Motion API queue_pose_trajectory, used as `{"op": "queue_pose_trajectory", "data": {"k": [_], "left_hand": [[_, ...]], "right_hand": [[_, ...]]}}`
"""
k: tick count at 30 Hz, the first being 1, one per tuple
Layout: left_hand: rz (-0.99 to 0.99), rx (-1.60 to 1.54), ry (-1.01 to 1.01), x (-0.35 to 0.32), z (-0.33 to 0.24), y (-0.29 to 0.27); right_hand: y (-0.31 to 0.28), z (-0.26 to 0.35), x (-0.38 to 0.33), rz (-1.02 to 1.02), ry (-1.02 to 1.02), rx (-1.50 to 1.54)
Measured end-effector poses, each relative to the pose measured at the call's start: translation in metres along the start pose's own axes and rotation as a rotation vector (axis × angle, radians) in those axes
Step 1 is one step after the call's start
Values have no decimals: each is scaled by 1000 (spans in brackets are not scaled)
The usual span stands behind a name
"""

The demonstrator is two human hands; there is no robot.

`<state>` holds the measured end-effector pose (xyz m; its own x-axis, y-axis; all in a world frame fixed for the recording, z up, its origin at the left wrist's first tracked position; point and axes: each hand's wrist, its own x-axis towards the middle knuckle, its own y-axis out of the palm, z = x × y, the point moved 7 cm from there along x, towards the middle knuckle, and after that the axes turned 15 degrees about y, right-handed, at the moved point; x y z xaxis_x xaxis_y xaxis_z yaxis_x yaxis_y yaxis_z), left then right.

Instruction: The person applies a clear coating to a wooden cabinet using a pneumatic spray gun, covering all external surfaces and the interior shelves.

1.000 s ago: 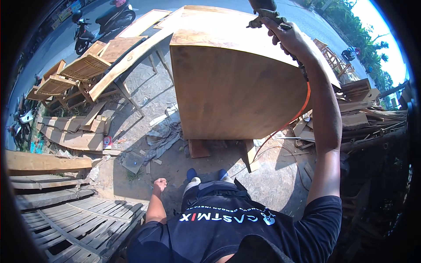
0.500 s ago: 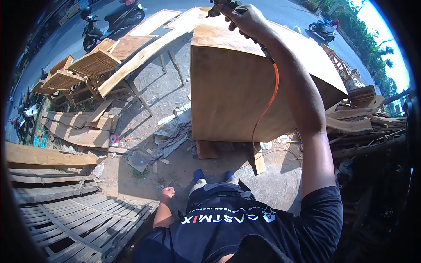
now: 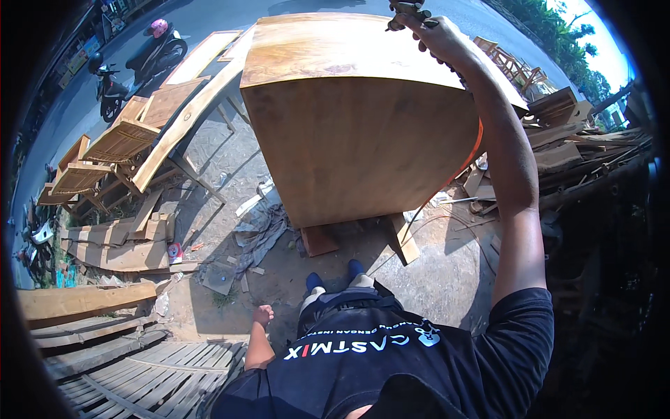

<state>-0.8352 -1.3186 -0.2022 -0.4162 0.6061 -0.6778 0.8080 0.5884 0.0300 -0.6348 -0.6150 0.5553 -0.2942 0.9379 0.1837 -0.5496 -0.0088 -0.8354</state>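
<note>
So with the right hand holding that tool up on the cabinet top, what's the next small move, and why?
Probably draw the tool along the top of the wooden cabinet. The right hand already grips it at the far edge, and the left hand hangs free by the hip.

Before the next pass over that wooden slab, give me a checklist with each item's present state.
1. Right hand grips the tool: ok.
2. Tool on the wooden slab: ok, at its far edge.
3. Orange hose free of snags: cannot tell; it runs behind the slab.
4. Slab on its wooden blocks: ok.
5. Left hand away from the work: ok, low at the side.
6. Scraps underfoot: not ok.
</note>
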Motion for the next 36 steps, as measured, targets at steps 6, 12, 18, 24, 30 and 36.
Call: {"op": "queue_pose_trajectory", "data": {"k": [6, 12, 18, 24, 30, 36], "left_hand": [[-129, -34, 8, 24, -9, 24], [-175, 194, 63, 19, -39, 84], [-128, 305, 80, 18, -71, 153], [-89, 402, 78, 18, -74, 185], [-116, 296, 10, 8, -79, 202], [-68, 390, 19, 14, -85, 212]], "right_hand": [[-41, -42, -22, -57, -52, 18], [-84, -121, -2, -88, 41, -50], [-134, -237, 57, -159, 134, -77], [-173, -299, 74, -204, 220, -141], [-202, -368, 108, -387, 207, -238], [-225, -424, 132, -379, 373, -415]]}}
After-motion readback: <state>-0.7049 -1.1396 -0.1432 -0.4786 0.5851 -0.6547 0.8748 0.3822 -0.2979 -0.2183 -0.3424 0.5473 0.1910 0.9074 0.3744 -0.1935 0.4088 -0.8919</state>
